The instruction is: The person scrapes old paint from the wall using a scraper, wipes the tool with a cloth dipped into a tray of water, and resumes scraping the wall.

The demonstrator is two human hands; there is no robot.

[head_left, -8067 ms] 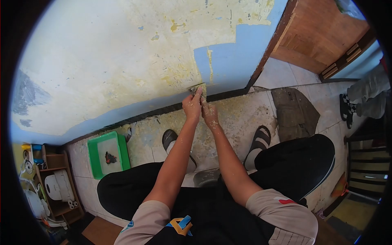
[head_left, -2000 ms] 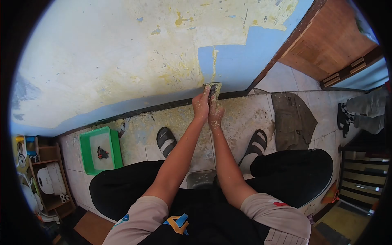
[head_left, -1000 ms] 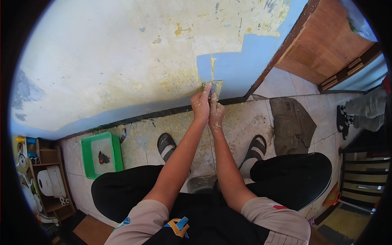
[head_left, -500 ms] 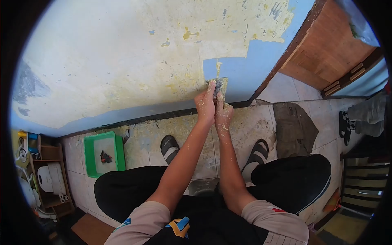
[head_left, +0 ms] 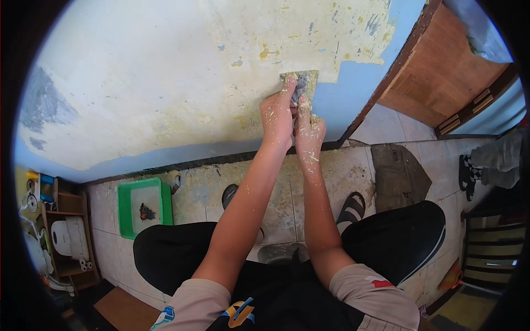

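Observation:
Both my hands grip one putty knife (head_left: 305,83), its wide flat blade smeared with grey and yellowish paint residue and lying against the wall (head_left: 165,71). My left hand (head_left: 277,117) is closed on it from the left, thumb stretched up along the blade. Closed too, my right hand (head_left: 309,129) is on its lower right part, thumb pressed on the blade; paint flakes speckle both hands. Around the blade, the wall is pale and scraped, with blue paint (head_left: 353,91) to the right and along the bottom. The knife's handle is hidden by my hands.
On the floor at left stands a green tray (head_left: 167,204) holding a small dark object. A brown cloth (head_left: 398,176) lies at right, near another person's legs (head_left: 497,160). Paint scrapings litter the tiles by the wall. A wooden door (head_left: 441,66) and a shelf (head_left: 69,243) flank the space.
Both hands have pushed the putty knife up the wall. The strip of blue paint left of the blade is now gone, with pale surface in its place.

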